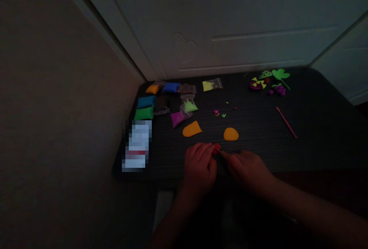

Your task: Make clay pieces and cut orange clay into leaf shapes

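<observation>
My left hand (200,164) is closed at the table's front edge, its fingertips against a small red lump of clay (217,148). From the right, my right hand (248,166) grips a thin modelling tool (222,152), whose tip touches the red clay. Much of the tool is hidden by my fingers. Just beyond my hands lie two flat orange clay pieces: a long rounded one (192,129) and an oval one (231,134). A tiny purple clay flower (216,112) and small green bits (223,115) lie farther back.
Bags of coloured clay, among them a blue bag (171,87) and a green bag (144,113), line the left side. A blurred-out bright rectangle (137,145) is at front left. A pink stick tool (286,122) and finished clay shapes (280,74) lie right. A white panel (244,19) stands behind.
</observation>
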The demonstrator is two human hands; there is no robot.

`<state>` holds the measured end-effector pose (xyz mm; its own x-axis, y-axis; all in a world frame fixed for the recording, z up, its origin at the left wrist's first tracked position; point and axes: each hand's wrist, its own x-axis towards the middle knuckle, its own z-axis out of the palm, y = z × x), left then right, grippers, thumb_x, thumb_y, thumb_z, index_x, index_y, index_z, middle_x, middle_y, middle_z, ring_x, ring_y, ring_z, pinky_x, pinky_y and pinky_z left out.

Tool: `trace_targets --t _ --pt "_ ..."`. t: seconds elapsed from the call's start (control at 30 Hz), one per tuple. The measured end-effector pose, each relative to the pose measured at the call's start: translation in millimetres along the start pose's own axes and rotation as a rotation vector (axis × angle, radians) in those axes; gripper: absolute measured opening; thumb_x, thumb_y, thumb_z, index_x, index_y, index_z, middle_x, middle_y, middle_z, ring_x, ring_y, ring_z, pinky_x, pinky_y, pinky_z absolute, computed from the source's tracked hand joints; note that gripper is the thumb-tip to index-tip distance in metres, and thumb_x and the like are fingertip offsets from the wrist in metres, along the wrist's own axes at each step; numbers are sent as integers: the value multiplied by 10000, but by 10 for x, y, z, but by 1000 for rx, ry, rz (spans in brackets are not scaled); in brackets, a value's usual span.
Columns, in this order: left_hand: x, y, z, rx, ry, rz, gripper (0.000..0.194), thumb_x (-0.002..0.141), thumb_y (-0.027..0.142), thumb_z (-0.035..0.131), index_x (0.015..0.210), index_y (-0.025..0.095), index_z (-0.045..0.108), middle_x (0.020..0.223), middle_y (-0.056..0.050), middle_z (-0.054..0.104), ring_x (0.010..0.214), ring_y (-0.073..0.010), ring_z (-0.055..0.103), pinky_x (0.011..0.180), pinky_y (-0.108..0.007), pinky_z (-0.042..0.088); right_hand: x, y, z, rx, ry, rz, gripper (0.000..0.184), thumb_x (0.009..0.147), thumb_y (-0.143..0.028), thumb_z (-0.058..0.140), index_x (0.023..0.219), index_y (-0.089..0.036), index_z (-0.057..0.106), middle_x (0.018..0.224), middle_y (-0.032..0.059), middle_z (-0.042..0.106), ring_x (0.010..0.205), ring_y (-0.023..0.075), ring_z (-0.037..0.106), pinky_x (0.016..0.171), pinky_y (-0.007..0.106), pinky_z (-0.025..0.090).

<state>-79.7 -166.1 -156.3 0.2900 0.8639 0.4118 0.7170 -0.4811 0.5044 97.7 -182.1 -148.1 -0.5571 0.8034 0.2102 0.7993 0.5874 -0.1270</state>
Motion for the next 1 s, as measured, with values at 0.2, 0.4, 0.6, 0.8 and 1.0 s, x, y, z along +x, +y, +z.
trace_targets --t 0.2,0.4,0.6,0.8,1.0 --pt "40 25 -6 16 -47 -45 211 828 122 474 958 162 636 1012 -53 690 989 -208 579 891 -398 424 -2 -2 27 -7 -28 20 274 832 -106 481 1091 -125 567 734 2 677 602 136 588 627 299 351" --pt "58 38 0 29 -74 -59 192 848 157 469 959 173 624 996 -51 686 976 -212 575 881 -397 409 20 -9 27 -2 -56 31 284 831 -102 468 1097 -117 567 787 36 701 614 140 609 617 302 335" --pt "63 54 5 37 -82 -55 146 846 200 501 949 171 601 996 -46 671 971 -199 564 878 -380 397 17 -5 31 18 -92 40 267 850 -113 468 1101 -115 557 794 33 703 646 143 626 634 304 333" --pt "39 47 38 39 -72 -55 146 835 224 527 963 178 580 1011 -56 657 980 -212 565 890 -386 399 31 -23 14 5 -121 42 268 839 -108 477 1097 -105 551 803 48 697 658 152 624 657 310 329" --pt "43 40 61 58 -60 -42 154 827 214 547 972 167 574 1003 -63 650 969 -203 561 880 -379 420 51 -38 -15 5 -152 42 281 823 -111 492 1098 -126 545 802 33 688 666 157 626 648 316 319"
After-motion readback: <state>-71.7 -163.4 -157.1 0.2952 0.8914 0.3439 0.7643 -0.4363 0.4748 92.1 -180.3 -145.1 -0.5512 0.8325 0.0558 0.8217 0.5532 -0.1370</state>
